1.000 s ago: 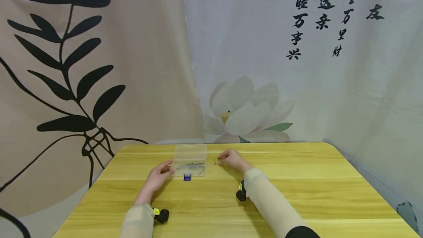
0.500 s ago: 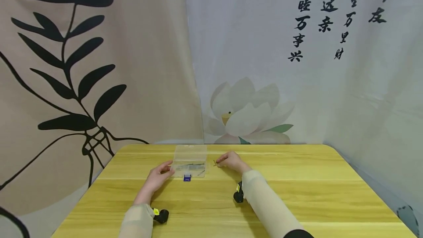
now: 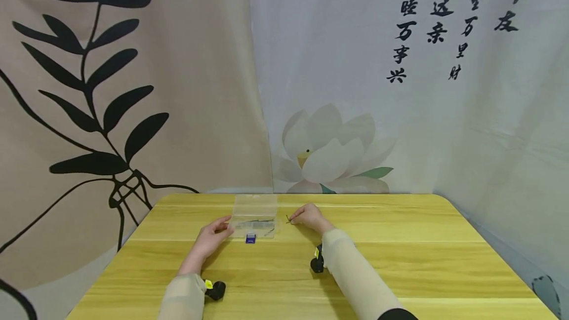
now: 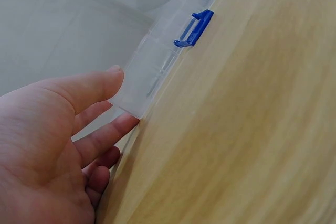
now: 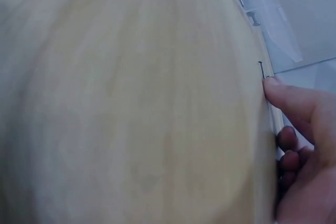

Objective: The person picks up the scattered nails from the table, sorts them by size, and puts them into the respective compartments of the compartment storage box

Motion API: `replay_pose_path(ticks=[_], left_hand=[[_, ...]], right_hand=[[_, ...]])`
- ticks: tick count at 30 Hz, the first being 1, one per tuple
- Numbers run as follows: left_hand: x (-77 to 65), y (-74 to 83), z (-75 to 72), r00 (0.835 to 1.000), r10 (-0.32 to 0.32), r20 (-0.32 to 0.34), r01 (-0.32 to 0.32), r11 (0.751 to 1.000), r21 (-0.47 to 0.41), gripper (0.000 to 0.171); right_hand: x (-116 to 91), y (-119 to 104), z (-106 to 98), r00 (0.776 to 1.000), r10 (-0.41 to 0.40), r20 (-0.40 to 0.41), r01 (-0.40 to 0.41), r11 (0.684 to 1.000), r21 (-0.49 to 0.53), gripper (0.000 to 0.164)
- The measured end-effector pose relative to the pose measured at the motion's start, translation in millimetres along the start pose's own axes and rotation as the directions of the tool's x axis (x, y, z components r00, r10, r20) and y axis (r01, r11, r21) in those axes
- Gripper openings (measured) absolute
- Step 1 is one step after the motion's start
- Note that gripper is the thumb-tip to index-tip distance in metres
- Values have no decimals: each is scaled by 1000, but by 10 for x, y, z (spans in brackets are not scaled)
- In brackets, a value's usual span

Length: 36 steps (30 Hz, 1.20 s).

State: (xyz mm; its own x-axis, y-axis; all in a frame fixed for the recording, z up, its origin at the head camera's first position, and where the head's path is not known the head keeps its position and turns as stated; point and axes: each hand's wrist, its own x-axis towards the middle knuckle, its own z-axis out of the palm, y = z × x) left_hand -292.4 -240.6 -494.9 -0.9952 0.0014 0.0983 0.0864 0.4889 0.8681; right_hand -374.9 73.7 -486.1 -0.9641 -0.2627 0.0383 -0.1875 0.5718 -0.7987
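A clear plastic compartment box (image 3: pixel 253 227) lies near the table's far edge with its lid (image 3: pixel 255 205) raised. Several thin dark nails (image 3: pixel 255 220) lie in its compartments. The left hand (image 3: pixel 213 236) holds the box's left end; in the left wrist view its thumb rests at the upper edge and a finger touches the lower corner. Just right of the box, the right hand (image 3: pixel 311 218) pinches a thin dark nail (image 5: pixel 261 70) between thumb and fingers, its headed end sticking out. A second dark line meets the nail in the head view; I cannot tell whether it is another nail.
A blue latch (image 3: pixel 251 239) sticks out from the box's front. The wooden table (image 3: pixel 275 280) ends at the back against a printed cloth (image 3: pixel 355 88). Black wrist cameras (image 3: pixel 216 290) hang beside both sleeves.
The right hand and forearm have shifted slightly left, keeping hold of the nail, whose tilt has changed a little. The left hand and the box stay in place.
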Motion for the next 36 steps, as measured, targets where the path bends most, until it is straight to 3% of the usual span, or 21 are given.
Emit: replay_pose_path(ticks=[23, 36], left_hand=[[10, -8, -7, 1000, 2, 7, -2, 1000, 8, 52], [9, -3, -9, 1000, 2, 3, -2, 1000, 6, 52]], right_hand=[[-53, -27, -6, 1000, -25, 11, 25, 999, -30, 8], [-51, -32, -34, 1000, 7, 27, -10, 995, 100, 15]])
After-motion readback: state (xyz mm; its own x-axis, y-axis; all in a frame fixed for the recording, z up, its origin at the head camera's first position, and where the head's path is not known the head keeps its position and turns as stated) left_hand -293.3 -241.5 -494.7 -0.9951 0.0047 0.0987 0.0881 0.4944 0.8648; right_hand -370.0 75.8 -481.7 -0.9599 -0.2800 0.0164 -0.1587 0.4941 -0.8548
